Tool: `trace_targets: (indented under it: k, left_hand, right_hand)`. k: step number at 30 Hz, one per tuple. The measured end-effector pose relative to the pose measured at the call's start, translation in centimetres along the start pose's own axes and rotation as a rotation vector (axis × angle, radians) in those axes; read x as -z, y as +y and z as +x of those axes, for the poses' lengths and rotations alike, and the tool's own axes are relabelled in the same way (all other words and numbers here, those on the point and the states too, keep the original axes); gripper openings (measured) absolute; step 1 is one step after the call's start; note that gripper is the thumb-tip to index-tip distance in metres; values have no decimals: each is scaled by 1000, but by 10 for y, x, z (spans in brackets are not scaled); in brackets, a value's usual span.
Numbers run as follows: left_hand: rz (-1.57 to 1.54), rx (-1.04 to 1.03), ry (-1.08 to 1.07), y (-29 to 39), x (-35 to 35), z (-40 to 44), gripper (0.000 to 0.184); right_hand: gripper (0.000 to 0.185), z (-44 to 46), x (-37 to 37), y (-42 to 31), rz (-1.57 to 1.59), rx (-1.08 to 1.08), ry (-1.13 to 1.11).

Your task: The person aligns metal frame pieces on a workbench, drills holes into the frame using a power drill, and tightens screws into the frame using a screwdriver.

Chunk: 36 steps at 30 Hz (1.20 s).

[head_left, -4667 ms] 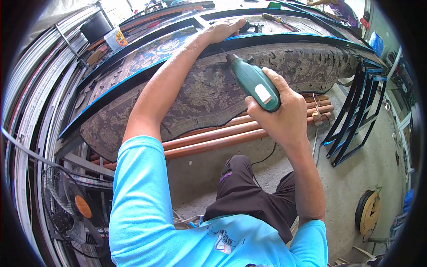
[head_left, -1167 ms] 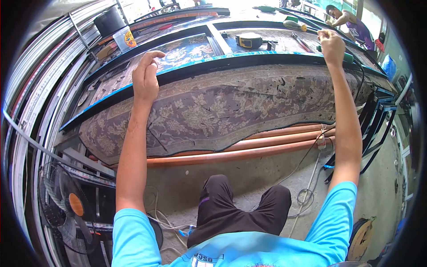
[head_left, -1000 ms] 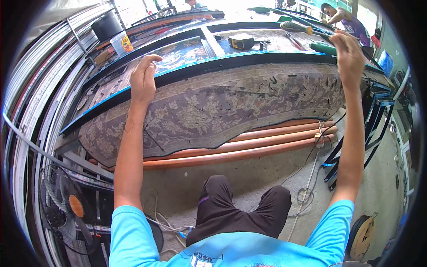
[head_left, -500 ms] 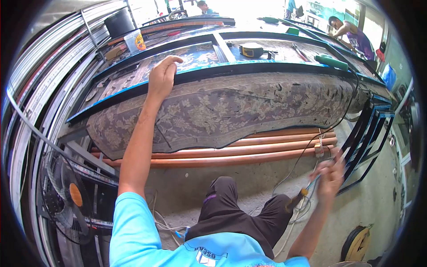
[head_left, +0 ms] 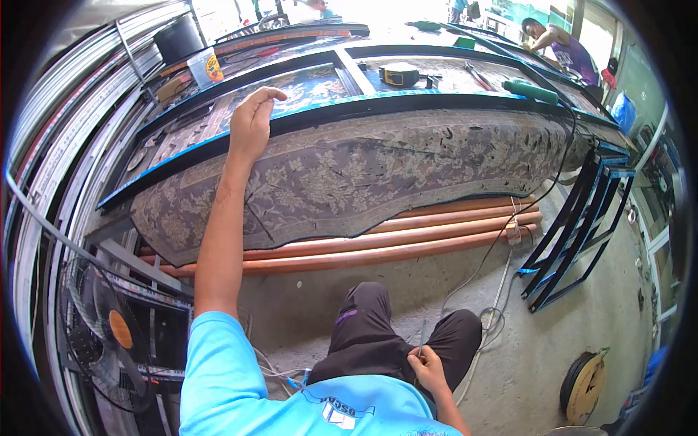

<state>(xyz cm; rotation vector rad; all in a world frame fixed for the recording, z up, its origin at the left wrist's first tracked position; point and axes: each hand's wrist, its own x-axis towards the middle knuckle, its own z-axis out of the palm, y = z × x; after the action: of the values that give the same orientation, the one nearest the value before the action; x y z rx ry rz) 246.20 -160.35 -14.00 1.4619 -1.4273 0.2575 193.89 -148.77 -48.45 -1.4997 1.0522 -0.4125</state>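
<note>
My left hand (head_left: 251, 125) is closed over the near bar of a long black metal frame (head_left: 320, 120) edged with blue film, its fingers bent together at the bar's top. The frame lies on a table draped with a worn floral carpet (head_left: 342, 174). Down by my lap, my right hand (head_left: 430, 369) is closed around a thin grey rod-like tool (head_left: 423, 333) that points up; the fingers hide its lower end, and its exact kind cannot be made out.
On the table are a tape measure (head_left: 398, 75), a green power tool (head_left: 531, 91) with a trailing cord and a white tub (head_left: 205, 68). Brown tubes (head_left: 378, 243) lie beneath. A fan (head_left: 109, 330) stands left, black frames (head_left: 578, 225) lean right. A person (head_left: 571, 54) bends over the far end.
My right hand has swung from the right side, where it was blurred, down and left to my lap. My left hand stays on the frame. The view has shifted slightly.
</note>
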Motion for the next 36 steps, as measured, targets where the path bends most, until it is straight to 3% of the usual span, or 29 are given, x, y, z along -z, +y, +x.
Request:
trace_targets:
  k: [6,7,8,9,11,12,15,19,21,23,27,29,30,32,35,36]
  left_hand:
    - [23,92,-55,3,2,16,30]
    - [39,213,-104,6,2,25,33]
    - [54,334,-149,9,2,31,36]
    - [58,330,-150,12,-3,36,36]
    - [83,316,-211,19,-14,48,37]
    - [22,258,-208,6,-27,53,33]
    - [-3,305,-309,22,-44,57,31]
    - [-263,225,-167,26,-54,45,25]
    - [-537,174,74,28,-51,39,20]
    - [-633,183,49,42,-46,22,20]
    - [-668,155,-37,57,-57,-14,24]
    - [-540,197,-150,63,-62,-26,25]
    - [-542,182,-155,66,-64,-26,24]
    - [-579,190,-189,67,-65,-24,23]
    - [-634,194,-223,72,-70,-24,20]
    - [-651,186,-224,74,-72,-23,18]
  right_hand:
    - [24,-1,-4,-4,-92,-16,-21]
    - [24,-1,-4,-5,-92,-9,-27]
    - [34,-1,-3,-8,-181,10,-56]
    - [34,-2,-4,-1,-176,13,-55]
    - [53,0,-9,16,-264,308,-95]
    - [66,-1,-6,8,-303,232,-196]
    - [62,-4,-8,-4,-235,95,-190]
    - [51,7,-7,-18,-103,252,-33]
    - [50,20,-14,-21,61,324,10]
    - [54,31,-19,-47,564,193,23]
    - [58,39,-9,-125,438,266,16]
    - [61,37,-5,-166,541,479,-20]
    - [61,37,-1,-182,538,482,-22]
    - [62,40,8,-210,409,643,-56]
    - [59,53,16,-232,281,734,46]
    - [57,58,14,-238,385,693,36]
